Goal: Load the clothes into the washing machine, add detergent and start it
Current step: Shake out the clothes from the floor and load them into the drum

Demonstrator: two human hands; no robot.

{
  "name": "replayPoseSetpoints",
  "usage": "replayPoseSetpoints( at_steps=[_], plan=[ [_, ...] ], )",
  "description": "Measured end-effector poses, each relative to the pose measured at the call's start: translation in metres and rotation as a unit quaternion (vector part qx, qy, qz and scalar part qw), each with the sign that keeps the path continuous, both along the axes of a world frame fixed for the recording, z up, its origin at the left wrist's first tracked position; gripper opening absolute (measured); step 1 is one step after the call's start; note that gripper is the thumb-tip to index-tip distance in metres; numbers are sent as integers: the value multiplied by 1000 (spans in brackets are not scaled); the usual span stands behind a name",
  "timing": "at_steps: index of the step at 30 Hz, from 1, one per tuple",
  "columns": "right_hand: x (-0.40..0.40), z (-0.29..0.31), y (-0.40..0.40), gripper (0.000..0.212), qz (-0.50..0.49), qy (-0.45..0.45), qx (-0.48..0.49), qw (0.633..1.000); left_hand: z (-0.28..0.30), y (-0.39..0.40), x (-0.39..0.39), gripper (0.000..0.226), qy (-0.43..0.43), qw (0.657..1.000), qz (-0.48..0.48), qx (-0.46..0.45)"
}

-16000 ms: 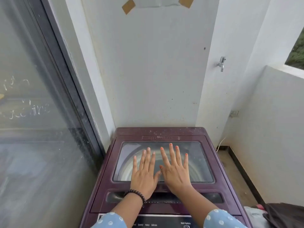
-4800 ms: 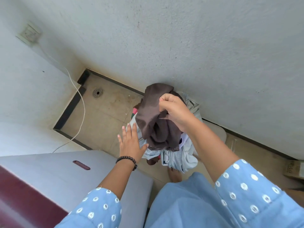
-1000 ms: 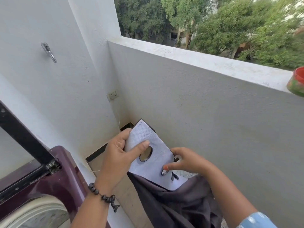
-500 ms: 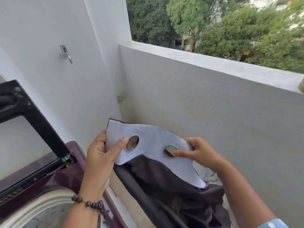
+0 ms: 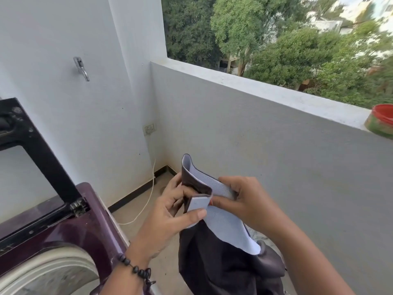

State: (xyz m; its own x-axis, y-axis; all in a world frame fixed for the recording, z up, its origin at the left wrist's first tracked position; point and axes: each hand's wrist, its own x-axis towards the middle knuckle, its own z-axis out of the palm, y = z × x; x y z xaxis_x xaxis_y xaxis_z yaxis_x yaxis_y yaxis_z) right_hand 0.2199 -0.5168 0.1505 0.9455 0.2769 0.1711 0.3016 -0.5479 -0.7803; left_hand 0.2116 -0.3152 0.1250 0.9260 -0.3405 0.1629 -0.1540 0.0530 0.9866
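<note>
Seemingly mid-fold, the dark curtain (image 5: 225, 271) hung in the head view between both hands, held up to the right of the washing machine (image 5: 70, 235) and not yet over its drum (image 5: 44, 275). The left hand (image 5: 170, 218) pinched the stiff white eyelet band (image 5: 221, 218) at the curtain's top, thumb pressed across a folded flap. The right hand (image 5: 244, 201) pinched the same band from the other side, fingers curled round it. The machine's lid (image 5: 32, 143) stood raised, so the tub was open to receive.

The chief risk, as I judged it, was the long loose tail of cloth below the hands: it hung down toward the floor (image 5: 136, 211), and if swung across carelessly it might drag there or catch on the lid hinge (image 5: 78, 206). The stiff band could also spring out of its fold if either pinch slackened. Whether the eyelet rings would knock the drum I could not tell.

Around them: a white cable (image 5: 146, 201) ran down from a wall socket (image 5: 149, 129) and trailed along the floor near the machine, close enough to snag a foot or the hanging cloth. A tap (image 5: 81, 68) stuck out of the wall above. On the balcony parapet (image 5: 265, 90) sat a red pot (image 5: 381, 122), well apart from the work. A little pale cloth (image 5: 253, 233) showed beneath the right wrist, mostly hidden.
</note>
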Motion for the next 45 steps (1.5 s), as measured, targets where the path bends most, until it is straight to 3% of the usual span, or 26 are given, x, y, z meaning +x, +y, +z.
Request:
replayPoseSetpoints(
  at_steps=[5,9,11,14,16,18,23,28,30,33,37,41,45],
  plan=[
    [-5,4,-4,29,31,33,18,999,1,-11,-7,80,41,998,37,6],
    [-2,2,0,27,56,45,17,997,-2,-5,-2,104,27,999,-31,26],
    [0,1,4,26,70,56,19,996,-5,-4,-1,100,29,998,-28,41],
    [1,6,9,20,103,73,76,989,-2,-5,-3,84,21,995,56,76],
    [3,3,11,26,120,99,149,977,-2,-3,-3,78,7,990,102,97],
    [6,-2,8,34,124,119,155,973,-1,1,-2,78,-2,987,126,102],
    [15,-26,-11,48,121,231,-4,965,15,11,2,73,-19,986,146,76],
    [23,-69,-27,36,72,238,-155,956,22,26,8,62,-8,986,169,10],
    [24,-80,-33,29,50,228,-146,961,21,32,8,66,-2,986,168,-15],
    [25,-78,-36,32,13,186,-52,981,18,36,10,83,25,988,151,-33],
    [27,-50,-32,28,-110,58,78,989,11,33,10,81,45,990,130,-37],
    [25,-11,-18,28,-185,-53,108,975,6,17,7,85,45,993,105,-19],
    [12,14,11,27,-168,-92,126,973,6,-4,-1,78,10,996,91,-8]
  ],
)
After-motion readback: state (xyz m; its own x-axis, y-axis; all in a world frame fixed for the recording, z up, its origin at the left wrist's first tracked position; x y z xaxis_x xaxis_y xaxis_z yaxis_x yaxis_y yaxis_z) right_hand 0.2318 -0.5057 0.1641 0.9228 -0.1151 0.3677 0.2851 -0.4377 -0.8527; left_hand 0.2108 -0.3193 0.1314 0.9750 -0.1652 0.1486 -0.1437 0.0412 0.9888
